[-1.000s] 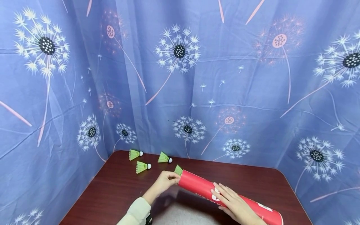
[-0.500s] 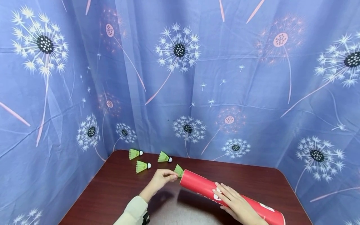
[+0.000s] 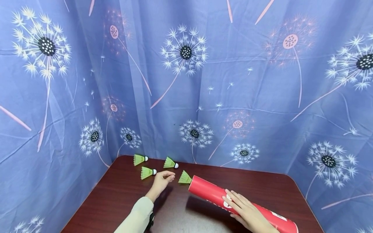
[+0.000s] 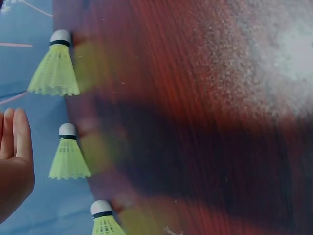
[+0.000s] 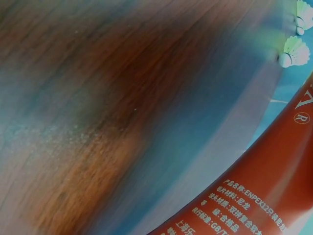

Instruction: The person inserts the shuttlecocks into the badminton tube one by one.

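Note:
My left hand (image 3: 162,182) is off to the left of the tube, thumb and fingertips close together, with nothing seen in it. In the left wrist view its fingers (image 4: 20,132) appear at the left edge. With fingers laid across the top and thumb along the near side, my right hand (image 3: 244,209) holds a long red shuttlecock tube (image 3: 208,191). The tube slants across the table, its mouth facing left and a shadow beneath it. By the mouth shows the yellow-green skirt of a shuttlecock (image 3: 185,178); its cork is hidden. Printed text covers the tube (image 5: 264,181) in the right wrist view.
Three more shuttlecocks lie at the back left: one near the corner (image 3: 140,160), one by my left hand (image 3: 147,172) and one further right (image 3: 170,163). The dark wooden table (image 3: 116,194) ends at a blue dandelion-print curtain (image 3: 163,129).
My left hand has moved away from the tube mouth, leftward. The tube has shifted slightly right under my right hand, and more of the shuttlecock by its mouth shows.

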`<state>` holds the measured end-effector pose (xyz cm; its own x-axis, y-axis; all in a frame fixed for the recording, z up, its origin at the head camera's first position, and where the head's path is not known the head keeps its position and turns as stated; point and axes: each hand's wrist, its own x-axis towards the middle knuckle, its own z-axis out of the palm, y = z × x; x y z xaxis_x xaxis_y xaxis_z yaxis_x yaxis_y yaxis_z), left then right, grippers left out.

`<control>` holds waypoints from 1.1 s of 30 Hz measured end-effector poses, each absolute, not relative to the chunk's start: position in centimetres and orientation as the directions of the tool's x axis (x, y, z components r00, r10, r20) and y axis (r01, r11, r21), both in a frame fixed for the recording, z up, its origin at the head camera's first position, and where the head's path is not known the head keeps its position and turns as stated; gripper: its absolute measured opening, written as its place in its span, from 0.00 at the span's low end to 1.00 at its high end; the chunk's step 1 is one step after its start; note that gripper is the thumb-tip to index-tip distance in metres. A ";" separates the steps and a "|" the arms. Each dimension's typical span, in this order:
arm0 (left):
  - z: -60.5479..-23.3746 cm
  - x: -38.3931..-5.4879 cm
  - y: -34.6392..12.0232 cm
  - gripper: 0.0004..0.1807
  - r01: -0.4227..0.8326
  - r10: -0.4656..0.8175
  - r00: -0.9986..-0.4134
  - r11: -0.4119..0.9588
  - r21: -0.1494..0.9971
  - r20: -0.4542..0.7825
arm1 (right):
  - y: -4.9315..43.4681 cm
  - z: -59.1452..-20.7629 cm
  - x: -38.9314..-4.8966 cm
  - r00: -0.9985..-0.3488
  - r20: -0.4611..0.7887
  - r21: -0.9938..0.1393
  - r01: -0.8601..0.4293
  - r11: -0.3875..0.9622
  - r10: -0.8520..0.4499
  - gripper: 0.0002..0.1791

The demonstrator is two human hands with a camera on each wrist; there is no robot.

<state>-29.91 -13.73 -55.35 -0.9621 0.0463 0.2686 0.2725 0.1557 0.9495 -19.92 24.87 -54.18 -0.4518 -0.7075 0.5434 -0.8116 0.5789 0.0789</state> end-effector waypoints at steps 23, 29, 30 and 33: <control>-58.8 -30.9 -10.4 0.03 0.304 -0.037 -0.931 0.470 0.829 0.363 | 25.4 -54.6 -20.1 -0.412 0.553 0.082 -0.838 0.540 -0.724 0.34; -59.2 -30.6 -10.5 0.02 0.307 -0.031 -0.930 0.481 0.821 0.366 | 25.5 -54.6 -20.1 -0.405 0.552 0.077 -0.846 0.528 -0.729 0.35; -59.3 -30.6 -10.5 0.03 0.303 -0.028 -0.932 0.481 0.823 0.360 | 25.5 -54.6 -20.1 -0.403 0.552 0.077 -0.847 0.526 -0.729 0.36; -59.2 -30.5 -10.6 0.03 0.314 -0.016 -0.930 0.481 0.819 0.366 | 25.6 -54.6 -20.1 -0.411 0.542 0.075 -0.845 0.530 -0.733 0.35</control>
